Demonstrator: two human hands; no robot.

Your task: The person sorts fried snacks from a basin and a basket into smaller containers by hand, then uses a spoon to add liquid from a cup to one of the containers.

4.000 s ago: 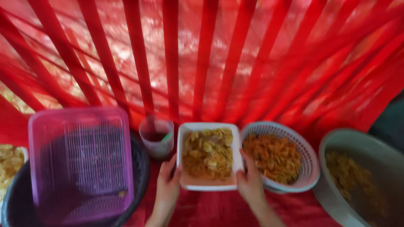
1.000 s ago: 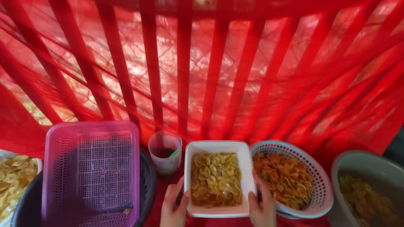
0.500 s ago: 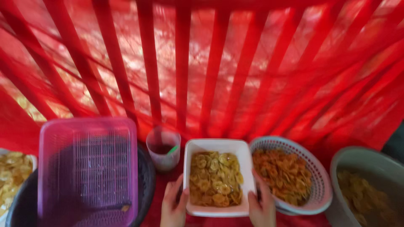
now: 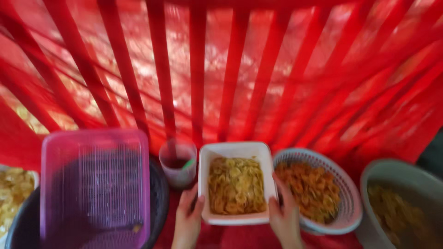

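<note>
— Where does the white rectangular tray sit relative to the hands?

— Directly between them. The left hand clasps its left long edge near the front corner, and the right hand clasps the right long edge. Both sets of fingers are curled over the rim, thumbs low by the near edge, so each hand is closed on the tray. Its long axis runs away from the person, toward the red slatted screen behind.

— Which hand is nearer?

— Neither; both touch it, about evenly placed on either side.

— What is in it?

— A loose heap of thin, pale yellow fried chips, curled and irregular. The picture is blurred, so I cannot tell more. The tray looks like smooth, rigid plastic with rounded corners and a raised rim.

— And around it?

— Just to the right, touching or nearly touching the tray, is a round white perforated plastic basket holding darker orange chips. Further right stands a grey round basin with more chips. To the left, a small translucent cup with dark liquid stands just beside the tray's far corner. Beyond that, a pink-purple slotted plastic crate rests over a dark round tub. At the far left edge is another batch of pale chips.
</note>
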